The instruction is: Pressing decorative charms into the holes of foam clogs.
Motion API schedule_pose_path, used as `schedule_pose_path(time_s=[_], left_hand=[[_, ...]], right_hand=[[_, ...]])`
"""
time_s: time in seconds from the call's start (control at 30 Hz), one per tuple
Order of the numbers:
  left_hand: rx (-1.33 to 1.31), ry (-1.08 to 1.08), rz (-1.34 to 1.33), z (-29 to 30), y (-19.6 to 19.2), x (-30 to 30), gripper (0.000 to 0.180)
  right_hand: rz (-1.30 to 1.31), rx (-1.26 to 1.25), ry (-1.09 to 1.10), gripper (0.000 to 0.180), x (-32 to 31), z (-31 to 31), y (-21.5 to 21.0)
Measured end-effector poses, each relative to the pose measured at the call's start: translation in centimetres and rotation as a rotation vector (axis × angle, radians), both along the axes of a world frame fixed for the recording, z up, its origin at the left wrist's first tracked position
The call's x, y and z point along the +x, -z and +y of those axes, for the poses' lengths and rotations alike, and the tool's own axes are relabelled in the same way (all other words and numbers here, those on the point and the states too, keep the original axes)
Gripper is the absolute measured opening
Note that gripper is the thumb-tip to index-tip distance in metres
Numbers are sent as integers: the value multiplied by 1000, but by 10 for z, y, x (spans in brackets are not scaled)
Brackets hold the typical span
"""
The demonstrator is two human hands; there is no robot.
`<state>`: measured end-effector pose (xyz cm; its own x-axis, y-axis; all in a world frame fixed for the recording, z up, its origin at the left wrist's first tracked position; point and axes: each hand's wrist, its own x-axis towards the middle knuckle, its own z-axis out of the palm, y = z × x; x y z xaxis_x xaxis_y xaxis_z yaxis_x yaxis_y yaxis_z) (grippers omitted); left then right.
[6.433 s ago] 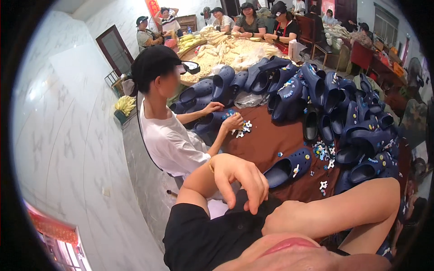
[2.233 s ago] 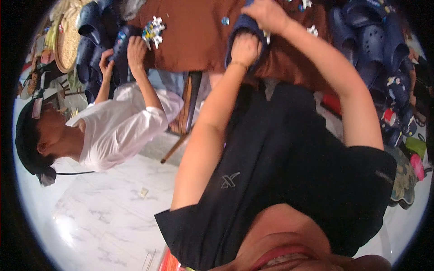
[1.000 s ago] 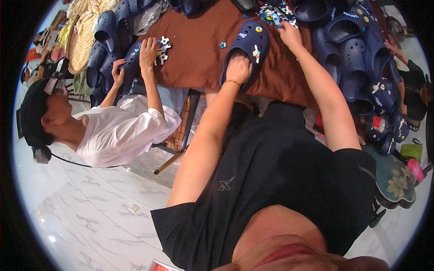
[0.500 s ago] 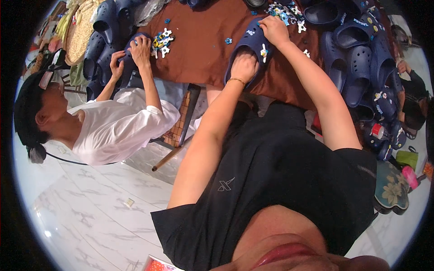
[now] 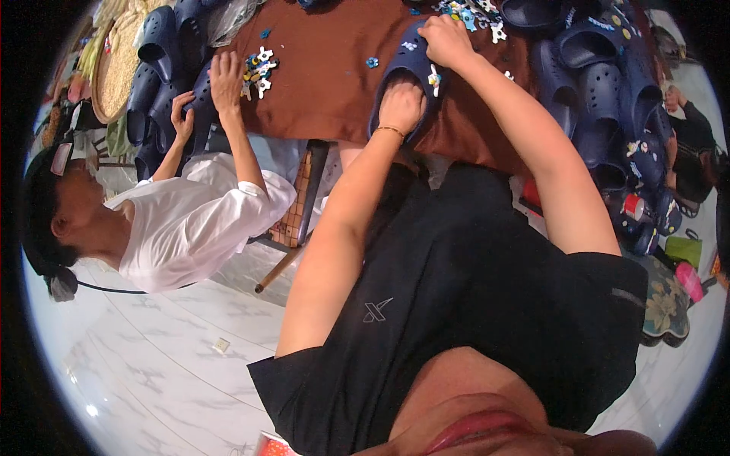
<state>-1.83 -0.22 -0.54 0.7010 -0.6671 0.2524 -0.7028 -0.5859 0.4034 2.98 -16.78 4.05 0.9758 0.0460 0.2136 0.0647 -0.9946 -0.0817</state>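
Note:
A navy clog (image 5: 411, 55) lies on the brown cloth in front of me, its toe pointing away. My left hand (image 5: 403, 106) reaches into the foot opening, with its fingertips hidden inside the shoe. At the right side of the toe, my right hand (image 5: 446, 39) has its fingers drawn together against the clog; anything between them is too small to make out. A white charm (image 5: 434, 80) with a bit of yellow sits on the clog's right side, and a small pale one (image 5: 409, 45) is near the toe.
Loose charms (image 5: 465, 14) lie beyond my right hand, and another heap (image 5: 260, 73) lies to the left. Navy clogs (image 5: 598, 106) pile up at the right, more (image 5: 157, 44) at the left. A co-worker in a white shirt (image 5: 190, 220) sits left, hands by a clog.
The whole view has shifted slightly. My hands stay at the same clog, the left inside and the right at the toe. The co-worker's farther hand has straightened its fingers.

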Motion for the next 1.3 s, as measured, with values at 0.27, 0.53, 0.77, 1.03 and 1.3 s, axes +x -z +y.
schedule_pose_path(time_s=[0.27, 0.53, 0.77, 1.03, 1.3], left_hand=[[15, 21, -55, -2, 10, 4, 15], [33, -6, -91, -1, 5, 3, 14], [43, -17, -46, -2, 4, 4, 14], [54, -24, -28, 6, 12, 4, 13], [25, -2, -32, 2, 5, 2, 12]], right_hand=[[10, 492, 238, 27, -29, -92, 29], [175, 381, 639, 25, -104, -149, 59], [149, 370, 727, 33, -83, -122, 45], [392, 763, 818, 13, -69, -74, -20], [150, 1177, 178, 19, -63, -42, 38]])
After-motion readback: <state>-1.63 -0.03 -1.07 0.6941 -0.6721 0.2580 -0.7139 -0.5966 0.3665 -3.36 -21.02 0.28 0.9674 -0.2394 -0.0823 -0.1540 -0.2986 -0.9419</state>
